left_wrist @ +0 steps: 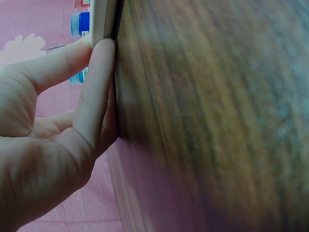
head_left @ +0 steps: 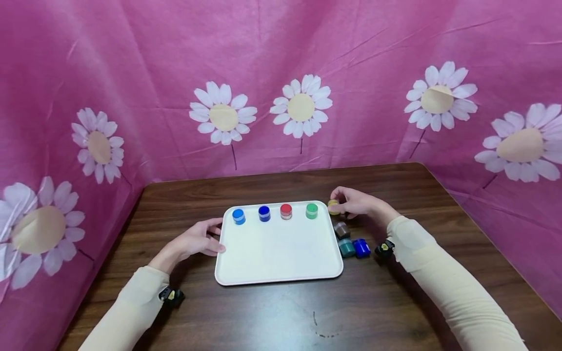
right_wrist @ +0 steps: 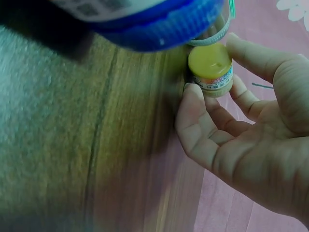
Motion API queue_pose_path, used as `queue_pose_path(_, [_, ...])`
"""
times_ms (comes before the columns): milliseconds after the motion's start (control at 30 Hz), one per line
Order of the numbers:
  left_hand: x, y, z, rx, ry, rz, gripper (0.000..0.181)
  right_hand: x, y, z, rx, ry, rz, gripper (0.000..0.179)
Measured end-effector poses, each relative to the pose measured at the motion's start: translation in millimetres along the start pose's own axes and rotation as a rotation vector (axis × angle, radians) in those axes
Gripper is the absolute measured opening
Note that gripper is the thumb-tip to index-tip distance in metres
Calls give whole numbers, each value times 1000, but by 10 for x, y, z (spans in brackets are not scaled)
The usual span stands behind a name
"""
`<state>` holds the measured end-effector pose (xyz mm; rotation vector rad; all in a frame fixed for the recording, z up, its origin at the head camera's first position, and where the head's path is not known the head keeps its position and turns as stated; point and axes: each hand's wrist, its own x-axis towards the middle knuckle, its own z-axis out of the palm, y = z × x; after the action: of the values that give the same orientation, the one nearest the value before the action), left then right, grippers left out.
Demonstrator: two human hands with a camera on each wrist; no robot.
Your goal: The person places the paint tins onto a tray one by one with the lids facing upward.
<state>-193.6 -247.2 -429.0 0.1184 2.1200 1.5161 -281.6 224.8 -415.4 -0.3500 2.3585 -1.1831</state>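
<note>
My left hand holds the left edge of a white tray, thumb and a finger meeting at the rim in the left wrist view. Along the tray's far side stand a light blue paint jar, a dark blue one, a red one and a green one. Just past the tray's far right corner, my right hand grips a small yellow paint jar between thumb and fingers.
Right of the tray lie a brown jar, a teal jar and a blue jar. The wooden table ends at a pink cloth with daisies, which hangs behind and along both sides.
</note>
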Motion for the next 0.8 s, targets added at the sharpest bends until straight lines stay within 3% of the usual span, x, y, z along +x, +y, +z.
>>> queue_pose_path(567, [17,-24,-12,-6,7,-6,92,14,-24,24,57,-53,27,44])
queue_pose_path(800, [25,-21,-18,-4,4,-6,92,-25,-44,6,154,-68,43,48])
